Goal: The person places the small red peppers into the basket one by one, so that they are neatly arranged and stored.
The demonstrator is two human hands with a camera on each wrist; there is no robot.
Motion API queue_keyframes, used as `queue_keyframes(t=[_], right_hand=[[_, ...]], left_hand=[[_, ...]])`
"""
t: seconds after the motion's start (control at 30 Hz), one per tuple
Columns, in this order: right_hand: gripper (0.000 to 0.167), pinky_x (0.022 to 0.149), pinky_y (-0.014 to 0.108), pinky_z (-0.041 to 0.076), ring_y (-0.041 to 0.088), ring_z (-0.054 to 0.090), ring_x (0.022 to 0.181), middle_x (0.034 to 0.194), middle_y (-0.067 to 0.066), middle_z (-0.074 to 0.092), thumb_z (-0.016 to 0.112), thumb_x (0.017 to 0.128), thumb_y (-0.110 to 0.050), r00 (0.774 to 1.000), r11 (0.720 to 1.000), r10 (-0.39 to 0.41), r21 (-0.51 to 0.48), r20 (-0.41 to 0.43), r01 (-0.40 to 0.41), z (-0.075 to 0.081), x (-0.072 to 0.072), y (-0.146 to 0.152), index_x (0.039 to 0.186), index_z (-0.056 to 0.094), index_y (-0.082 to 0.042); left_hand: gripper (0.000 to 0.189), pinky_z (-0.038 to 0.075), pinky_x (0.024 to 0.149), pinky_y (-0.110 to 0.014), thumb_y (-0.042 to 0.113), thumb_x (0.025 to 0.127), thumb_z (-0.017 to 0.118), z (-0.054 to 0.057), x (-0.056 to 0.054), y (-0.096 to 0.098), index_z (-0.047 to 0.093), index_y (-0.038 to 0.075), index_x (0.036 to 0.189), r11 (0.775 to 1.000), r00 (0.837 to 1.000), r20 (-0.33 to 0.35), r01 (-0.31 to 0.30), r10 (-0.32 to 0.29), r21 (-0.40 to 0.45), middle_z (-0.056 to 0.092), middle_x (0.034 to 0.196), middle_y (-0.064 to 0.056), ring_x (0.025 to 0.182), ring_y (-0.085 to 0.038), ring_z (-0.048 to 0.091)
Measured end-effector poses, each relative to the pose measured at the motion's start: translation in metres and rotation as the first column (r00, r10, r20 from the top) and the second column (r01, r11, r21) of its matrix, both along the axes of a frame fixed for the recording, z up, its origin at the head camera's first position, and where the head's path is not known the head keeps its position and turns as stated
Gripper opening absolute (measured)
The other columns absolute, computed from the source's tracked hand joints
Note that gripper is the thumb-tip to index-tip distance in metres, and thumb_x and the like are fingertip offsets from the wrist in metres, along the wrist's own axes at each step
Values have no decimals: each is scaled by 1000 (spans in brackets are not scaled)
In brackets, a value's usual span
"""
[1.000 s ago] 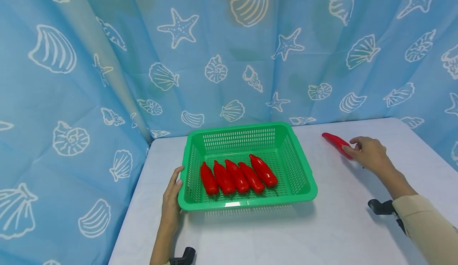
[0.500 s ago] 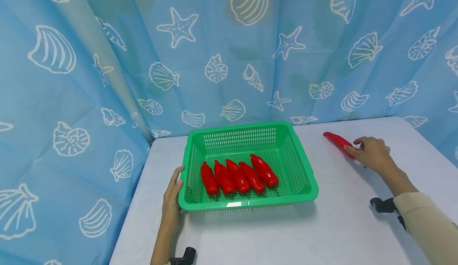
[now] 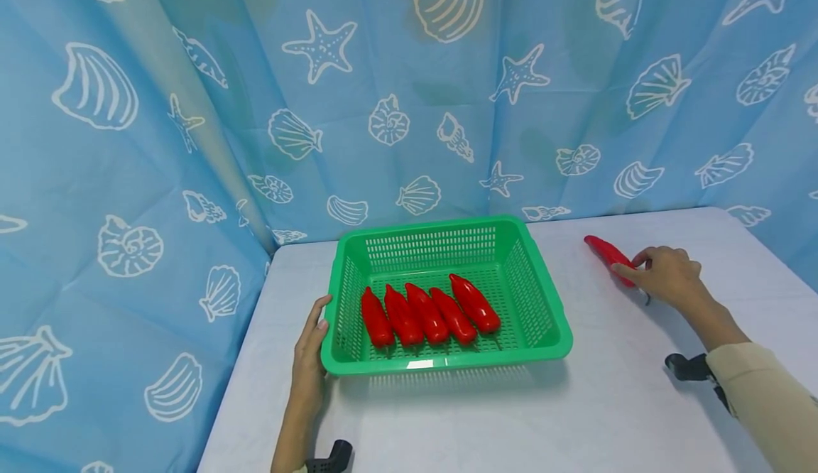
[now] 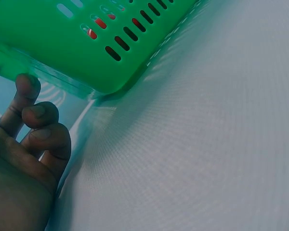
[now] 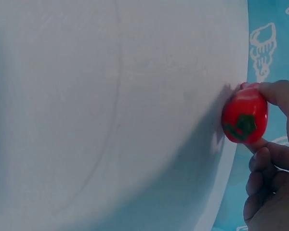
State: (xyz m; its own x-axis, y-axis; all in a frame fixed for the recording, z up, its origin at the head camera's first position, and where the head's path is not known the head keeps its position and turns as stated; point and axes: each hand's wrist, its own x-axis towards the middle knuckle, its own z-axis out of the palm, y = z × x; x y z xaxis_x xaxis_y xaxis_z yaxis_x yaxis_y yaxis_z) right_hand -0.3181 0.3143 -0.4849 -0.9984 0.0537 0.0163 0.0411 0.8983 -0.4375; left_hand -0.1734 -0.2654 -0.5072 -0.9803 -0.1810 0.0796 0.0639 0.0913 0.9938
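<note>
In the head view my right hand (image 3: pixel 671 275) pinches a long red chili pepper (image 3: pixel 603 253) at the right of the table, thumb on one side and fingers on the other. The right wrist view looks at the green calyx end of this chili pepper (image 5: pixel 244 118), held close over the white cloth. My left hand (image 3: pixel 309 359) rests at the left side of a green plastic basket (image 3: pixel 447 366). In the left wrist view its loosely bent fingers (image 4: pixel 48 137) lie beside the basket wall, one fingertip at the rim. Several red chili peppers (image 3: pixel 427 315) lie side by side inside.
A white cloth (image 3: pixel 447 430) covers the table. Behind and to the left hangs a blue curtain (image 3: pixel 358 146) with white shell and starfish prints, close behind the basket's back rim. Black wrist cameras (image 3: pixel 686 368) sit on both wrists.
The head view has shifted slightly. In my right hand the chili pepper has turned a little, and its stem shows more clearly below the fingers. My left hand stays at the basket.
</note>
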Motion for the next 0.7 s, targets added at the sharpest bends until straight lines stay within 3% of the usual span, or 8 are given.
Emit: queue_keyframes(t=[0.17,0.4,0.6,0.7], right_hand=[[64,72,57,34,47,45,95,98,29,53,79,83,-41,1000,1000,-10,21,24,10,1,0,-3,110,57,13],[67,71,55,38,49,42,98,103,32,52,75,87,-41,996,1000,-26,2,80,26,1,-4,-5,115,54,16],[70,70,54,39,49,41,97,103,34,51,75,86,-40,994,1000,-25,3,107,25,2,-5,-8,116,52,20],[72,68,51,42,50,40,97,103,34,51,74,86,-41,987,998,-50,-19,152,54,4,-4,-10,117,51,20]], left_hand=[[43,48,78,-30,49,104,40,0,0,1,46,40,146,1000,1000,2,3,-3,2,42,149,7,110,-21,53],[42,46,62,-28,47,105,42,1,1,1,47,39,145,1000,1000,-10,16,-15,25,52,135,-1,71,-17,56],[42,47,65,-28,48,105,41,1,1,0,47,39,145,1000,1000,-11,15,-14,15,49,142,2,82,-20,59],[43,49,70,-29,49,104,41,1,0,0,47,39,146,1000,1000,-6,10,-10,10,46,146,4,95,-23,59]])
